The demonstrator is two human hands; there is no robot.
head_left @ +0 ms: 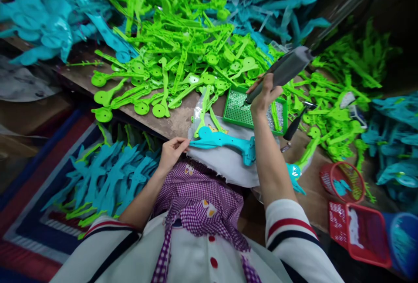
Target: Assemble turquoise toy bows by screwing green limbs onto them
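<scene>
My left hand (173,151) pinches the pointed left end of a blue plastic part (225,140) lying on a pale cloth (225,163). Wrapped around a grey electric screwdriver (284,72) is my right hand (265,96). The tool slants down to the left, its bit over a green perforated tray (228,105) of small silvery screws; whether it touches them I cannot tell. One long green piece (276,116) lies in that tray. Behind the blue part, a green plastic arm (203,113) with clear film rests at the cloth's edge. My right forearm hides the blue part's right end.
Green plastic arms (176,43) cover the bench behind, with blue parts (42,17) heaped left and right. A black-handled hammer (295,122) lies right of the tray. Red baskets (342,180) stand at the right. Blue-and-green assemblies (114,178) are laid out lower left.
</scene>
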